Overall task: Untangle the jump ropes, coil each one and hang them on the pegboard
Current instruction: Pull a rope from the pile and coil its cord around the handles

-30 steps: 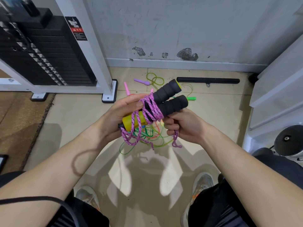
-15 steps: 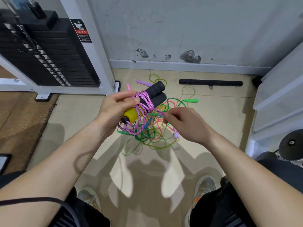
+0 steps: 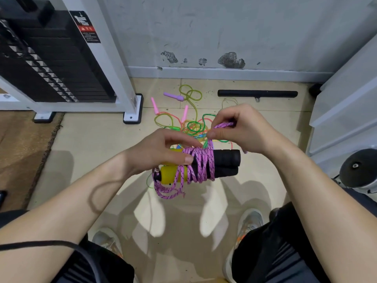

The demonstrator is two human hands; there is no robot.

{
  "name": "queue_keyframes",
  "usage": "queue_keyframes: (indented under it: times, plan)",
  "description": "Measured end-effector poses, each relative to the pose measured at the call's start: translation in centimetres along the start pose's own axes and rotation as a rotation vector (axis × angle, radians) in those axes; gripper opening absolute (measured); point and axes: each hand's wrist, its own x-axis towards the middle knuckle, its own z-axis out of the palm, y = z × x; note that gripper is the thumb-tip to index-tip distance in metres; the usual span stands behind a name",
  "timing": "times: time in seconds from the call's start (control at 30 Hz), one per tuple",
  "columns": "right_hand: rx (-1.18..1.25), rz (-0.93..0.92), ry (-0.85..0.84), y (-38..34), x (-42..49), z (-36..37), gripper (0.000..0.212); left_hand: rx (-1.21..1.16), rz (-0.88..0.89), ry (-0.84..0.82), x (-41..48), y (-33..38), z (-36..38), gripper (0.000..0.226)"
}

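Note:
My left hand (image 3: 161, 152) grips the two handles (image 3: 224, 163) of a jump rope, black foam at one end and yellow at the other, held level side by side. A pink braided rope (image 3: 201, 164) is wound several times round both handles, with loose loops hanging below the yellow ends. My right hand (image 3: 242, 127) pinches the free end of this pink rope just above the wraps. Beneath my hands a tangled heap of thin green, yellow and orange ropes (image 3: 191, 125) with pink and purple handles lies on the floor. No pegboard is in view.
A weight-stack machine (image 3: 61, 64) with a white frame stands at the left, its foot beside the tangle. A black foam bar (image 3: 257, 93) lies along the wall. White panels (image 3: 346, 111) and a round black-topped object (image 3: 359, 168) crowd the right. My shoes are below.
The handles have turned from pointing up-right to lying level. My right hand has risen from beside the bundle to above it, pulling the pink rope end up over the wraps.

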Motion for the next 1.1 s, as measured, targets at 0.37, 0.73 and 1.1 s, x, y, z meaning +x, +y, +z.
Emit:
queue_keyframes:
  times: [0.37,0.73,1.1]
  plan:
    - [0.384,0.189,-0.05,1.0,0.3,1.0,0.032,-0.523,0.092,0.016,-0.8,1.2,-1.6,0.062]
    - [0.083,0.207,0.284,1.1,0.2,0.1,0.014,-0.366,0.021,0.268,-0.5,0.7,-1.7,0.039]
    - [-0.297,0.109,0.415,1.0,-0.1,3.2,0.025,-0.377,0.025,0.484,0.4,0.0,-1.0,0.041]
